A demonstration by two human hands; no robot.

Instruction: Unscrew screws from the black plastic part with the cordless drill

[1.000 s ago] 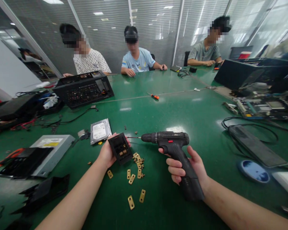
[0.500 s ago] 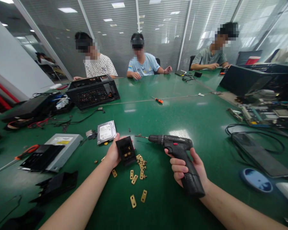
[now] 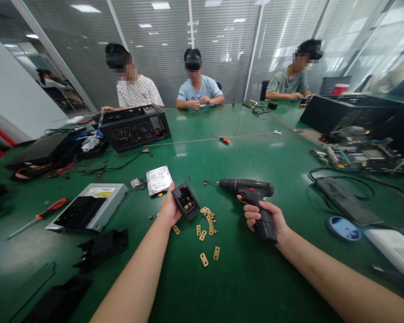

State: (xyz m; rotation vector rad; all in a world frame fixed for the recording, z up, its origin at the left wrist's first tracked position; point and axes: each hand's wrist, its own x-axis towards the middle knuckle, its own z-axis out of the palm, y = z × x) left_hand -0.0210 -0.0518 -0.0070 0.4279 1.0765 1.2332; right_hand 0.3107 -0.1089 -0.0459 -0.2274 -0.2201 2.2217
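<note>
Across the green table [image 3: 262, 152], three seated people face glass partition walls. The left hand [image 3: 169, 210] clasps a small black housing [image 3: 186, 202] above scattered brass plates [image 3: 207, 233]; the right hand [image 3: 267, 218] wraps a cordless drill [image 3: 252, 193].

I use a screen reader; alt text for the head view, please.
The person's left hand holds a black box tilted at a green table, while the right hand grips a black cordless drill, its bit apart from the box. Brass plates lie scattered nearby.
</note>
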